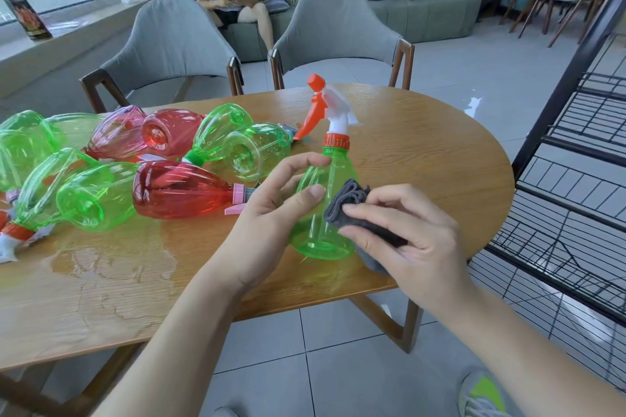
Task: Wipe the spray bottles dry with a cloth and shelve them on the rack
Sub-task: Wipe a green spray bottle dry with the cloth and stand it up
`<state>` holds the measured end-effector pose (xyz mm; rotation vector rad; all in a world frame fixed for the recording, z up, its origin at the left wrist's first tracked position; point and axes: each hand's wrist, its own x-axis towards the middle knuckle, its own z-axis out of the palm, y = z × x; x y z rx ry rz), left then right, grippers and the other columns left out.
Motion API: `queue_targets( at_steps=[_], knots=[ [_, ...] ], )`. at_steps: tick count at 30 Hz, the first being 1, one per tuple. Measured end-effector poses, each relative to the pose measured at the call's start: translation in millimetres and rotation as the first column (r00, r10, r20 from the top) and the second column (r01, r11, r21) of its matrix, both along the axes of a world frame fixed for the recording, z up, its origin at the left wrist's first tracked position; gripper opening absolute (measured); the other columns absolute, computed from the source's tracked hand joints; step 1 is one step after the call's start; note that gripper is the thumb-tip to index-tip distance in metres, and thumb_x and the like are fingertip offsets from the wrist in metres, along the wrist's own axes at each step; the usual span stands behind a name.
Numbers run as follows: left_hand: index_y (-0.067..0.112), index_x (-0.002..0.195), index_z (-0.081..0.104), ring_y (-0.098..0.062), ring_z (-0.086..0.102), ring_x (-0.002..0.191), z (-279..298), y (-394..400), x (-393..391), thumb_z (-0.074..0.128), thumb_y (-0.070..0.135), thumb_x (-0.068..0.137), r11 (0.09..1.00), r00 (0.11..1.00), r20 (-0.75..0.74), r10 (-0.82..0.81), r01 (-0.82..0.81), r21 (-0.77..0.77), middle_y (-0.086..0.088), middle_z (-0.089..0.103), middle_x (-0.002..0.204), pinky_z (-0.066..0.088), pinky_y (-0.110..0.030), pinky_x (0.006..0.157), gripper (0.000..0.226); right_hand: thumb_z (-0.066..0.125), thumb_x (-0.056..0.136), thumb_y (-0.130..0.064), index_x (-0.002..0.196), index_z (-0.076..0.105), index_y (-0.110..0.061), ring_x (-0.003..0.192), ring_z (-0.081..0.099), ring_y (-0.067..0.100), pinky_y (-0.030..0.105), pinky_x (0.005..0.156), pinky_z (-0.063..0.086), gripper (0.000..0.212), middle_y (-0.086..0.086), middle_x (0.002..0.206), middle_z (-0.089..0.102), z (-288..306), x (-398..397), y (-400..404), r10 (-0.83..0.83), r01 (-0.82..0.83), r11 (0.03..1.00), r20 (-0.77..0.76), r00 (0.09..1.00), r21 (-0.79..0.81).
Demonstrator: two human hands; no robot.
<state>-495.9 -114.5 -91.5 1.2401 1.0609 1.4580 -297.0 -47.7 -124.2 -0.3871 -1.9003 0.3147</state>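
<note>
1. The left hand (271,210) curls around a green bottle (321,213), thumb on its front, holding it upright just above the tabletop (423,152).
2. The right hand (403,240) pinches a folded grey cloth (352,203) against the bottle's side.
3. The bottle is clear green, with an orange collar and an orange-and-white trigger.
4. A black wire rack (576,179) stands to the right.

The held spray bottle (320,213) is green with an orange-and-white trigger head (327,105); the cloth (352,205) is dark grey; the table (423,159) is wood-grained.

Some eight green bottles (96,197), three red bottles (181,189), one cloth (350,201)
</note>
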Motion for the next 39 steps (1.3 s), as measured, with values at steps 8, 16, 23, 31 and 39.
queue_targets(
  at_steps=[8, 16, 23, 31, 39],
  knots=[
    [0.031, 0.129, 0.063, -0.035, 0.062, 0.122, -1.8, 1.9, -2.9, 0.065, 0.028, 0.1, 1.0, 0.999, -0.044, -0.009, 0.009, -0.002, -0.01, 0.066, 0.13, 0.052, -0.053, 0.097, 0.029, 0.081, 0.091, -0.013, 0.109, 0.08, -0.006, 0.087, 0.066, 0.018, 0.022, 0.082, 0.05, 0.019, 0.008, 0.101, 0.067, 4.2, -4.8, -1.8, -0.001, 0.002, 1.0, 0.021, 1.0, -0.008],
    [0.036, 0.129, 0.061, -0.023, 0.057, 0.1, 1.0, 2.4, -2.9, 0.062, 0.036, 0.099, 1.0, 0.991, -0.131, 0.028, -0.029, -0.008, 0.001, 0.062, 0.1, 0.046, -0.04, 0.089, 0.029, 0.079, 0.095, -0.012, 0.105, 0.082, -0.005, 0.085, 0.063, 0.028, 0.033, 0.08, 0.053, 0.013, 0.01, 0.093, 0.069, -4.6, -3.9, -9.4, 0.04, -0.092, 0.96, 0.198, 0.979, 0.263],
    [0.033, 0.134, 0.06, -0.026, 0.061, 0.097, 2.7, 1.2, -8.0, 0.061, 0.037, 0.1, 0.999, 0.991, -0.132, 0.026, -0.028, -0.021, -0.007, 0.064, 0.102, 0.046, -0.047, 0.091, 0.034, 0.083, 0.091, -0.009, 0.109, 0.081, -0.005, 0.092, 0.062, 0.023, 0.025, 0.087, 0.05, 0.018, 0.011, 0.095, 0.069, -8.9, 3.1, -3.7, 0.056, -0.085, 0.978, 0.154, 0.986, 0.188],
    [0.03, 0.136, 0.059, -0.031, 0.064, 0.125, 1.5, -7.0, -11.1, 0.064, 0.036, 0.103, 0.997, 0.988, -0.139, -0.072, 0.069, -0.026, -0.01, 0.066, 0.136, 0.051, -0.049, 0.102, 0.034, 0.081, 0.091, -0.017, 0.11, 0.08, -0.009, 0.086, 0.066, 0.02, 0.021, 0.083, 0.049, 0.02, 0.006, 0.099, 0.067, 9.1, -8.1, 6.2, -0.015, 0.015, 1.0, -0.022, 1.0, 0.0],
    [0.029, 0.132, 0.064, -0.024, 0.054, 0.141, -0.1, -10.7, -13.4, 0.064, 0.03, 0.103, 0.997, 0.954, -0.296, 0.056, -0.038, 0.065, 0.003, 0.064, 0.143, 0.047, -0.052, 0.115, 0.029, 0.075, 0.094, -0.021, 0.113, 0.078, -0.013, 0.094, 0.065, 0.01, 0.02, 0.084, 0.049, 0.021, 0.002, 0.102, 0.067, 12.7, -9.9, 9.3, 0.013, -0.025, 0.983, -0.063, 0.998, -0.183]
  ],
)
